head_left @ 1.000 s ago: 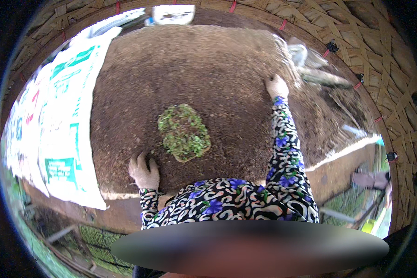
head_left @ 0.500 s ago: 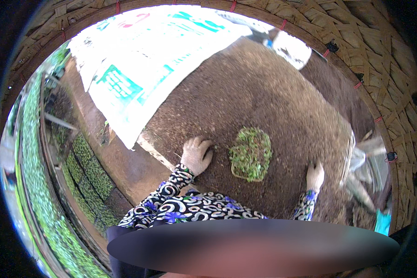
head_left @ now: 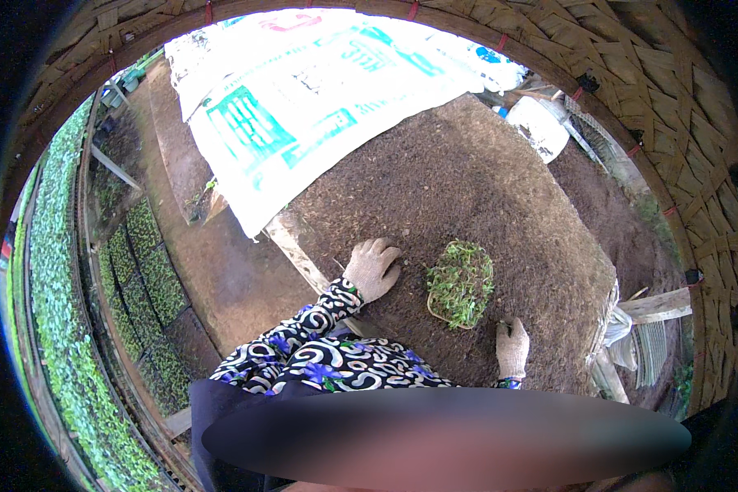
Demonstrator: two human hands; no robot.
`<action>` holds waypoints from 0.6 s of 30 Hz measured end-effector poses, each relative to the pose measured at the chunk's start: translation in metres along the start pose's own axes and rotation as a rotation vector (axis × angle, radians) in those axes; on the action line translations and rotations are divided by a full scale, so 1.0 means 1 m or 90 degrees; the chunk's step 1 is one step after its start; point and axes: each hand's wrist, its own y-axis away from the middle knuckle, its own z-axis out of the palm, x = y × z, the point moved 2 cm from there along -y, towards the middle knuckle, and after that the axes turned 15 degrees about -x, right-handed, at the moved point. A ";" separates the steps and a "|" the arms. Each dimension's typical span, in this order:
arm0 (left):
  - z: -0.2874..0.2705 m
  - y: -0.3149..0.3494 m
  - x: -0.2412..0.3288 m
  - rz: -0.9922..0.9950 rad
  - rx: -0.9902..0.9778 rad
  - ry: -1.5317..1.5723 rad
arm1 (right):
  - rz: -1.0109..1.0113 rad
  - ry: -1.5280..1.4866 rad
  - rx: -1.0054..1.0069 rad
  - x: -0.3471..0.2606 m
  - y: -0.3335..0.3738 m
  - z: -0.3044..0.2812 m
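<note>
- Leafy green seedlings (head_left: 461,283) sit, a ragged rounded-oblong clump, on the soil at centre-right of the frame.
- Left hand (head_left: 373,269), in a pale, textured glove: palm down at centre, fingers loosely bent, gripping nothing visible.
- Right hand (head_left: 512,348), gloved likewise, just below the clump: fingers curled (I cannot tell whether around anything).
- Counted: two gloves, one clump, one whitish container (head_left: 539,129) upper right.
- Dark crumbly soil (head_left: 533,230) covers the work surface; glossy white, green-printed sheeting (head_left: 328,98) lies above; seedling trays (head_left: 143,287) fill the left.
</note>
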 end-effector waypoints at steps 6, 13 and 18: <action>0.000 0.001 -0.001 0.028 0.046 0.033 | -0.110 -0.110 0.053 -0.055 0.013 -0.019; 0.003 0.001 -0.004 0.021 0.023 0.045 | -0.185 -0.156 0.040 -0.112 0.016 -0.007; 0.004 0.003 -0.005 0.055 0.035 0.052 | -0.250 -0.098 0.003 -0.158 0.026 0.015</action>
